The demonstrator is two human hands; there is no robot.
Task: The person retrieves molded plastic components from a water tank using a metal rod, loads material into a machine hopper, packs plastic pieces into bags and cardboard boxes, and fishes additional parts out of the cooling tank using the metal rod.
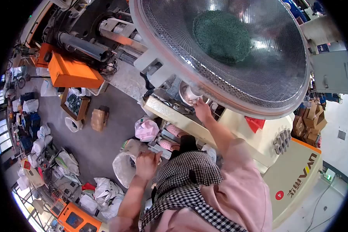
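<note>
My right hand (202,110) reaches under the rim of a big see-through hopper (170,65). Its bent fingers are at a white cup-like piece (193,94), which stands in or over a round metal bowl (185,92); the exact grip is partly hidden. A heap of dark green granules (222,36) lies in the hopper's perforated metal cone. My left hand (147,165) hangs low beside the checked apron (189,166), its fingers curled, with nothing visible in them. A white bag-lined container (123,170) is close to its left.
A cream machine body (297,174) stands on the right. Orange machine parts (73,71) are at upper left. On the floor are a carton (75,104), a brown package (99,118), a pink bag (146,129) and white sacks (106,191). Pink clogs (168,145) stand on a step.
</note>
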